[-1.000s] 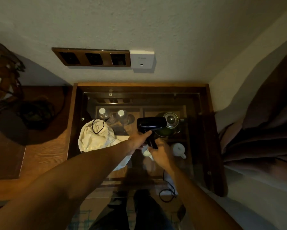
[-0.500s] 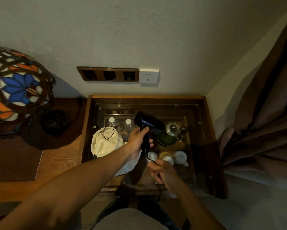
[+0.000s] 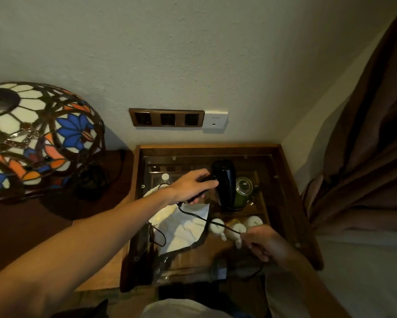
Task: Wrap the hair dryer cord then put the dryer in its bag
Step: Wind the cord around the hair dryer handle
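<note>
A: Glass-topped side table (image 3: 282,180) in the corner of the room, wall sockets (image 3: 166,117) above its far edge, stained-glass lamp (image 3: 32,138) off to the left. Dim light. Where is the hair dryer?

B: Hair dryer (image 3: 225,182) is held above the far half of the table, barrel running roughly far-to-near, handle pointing left into the left hand (image 3: 193,187). That hand is closed round the handle, fingers curled over it.

A: And the cord?

B: Cord (image 3: 202,216) leaves the handle's end just below the left hand and runs down-right, fairly straight, to the right hand (image 3: 264,244) over the table's near-right part. Right fingertips (image 3: 245,236) are pinched together on it (the rest hangs off the near edge; plug not visible).

A: So the stretch to be wound lies between the two hands.

B: Yes. My reading: wrapping has barely begun, no loops on the handle. The right hand carries the free length, so it would circle toward the handle, which lies up-left of it.

A: Bag?

B: White cloth bag (image 3: 181,226) lies on the left part of the table, under the left forearm, nearer the left hand.
</note>
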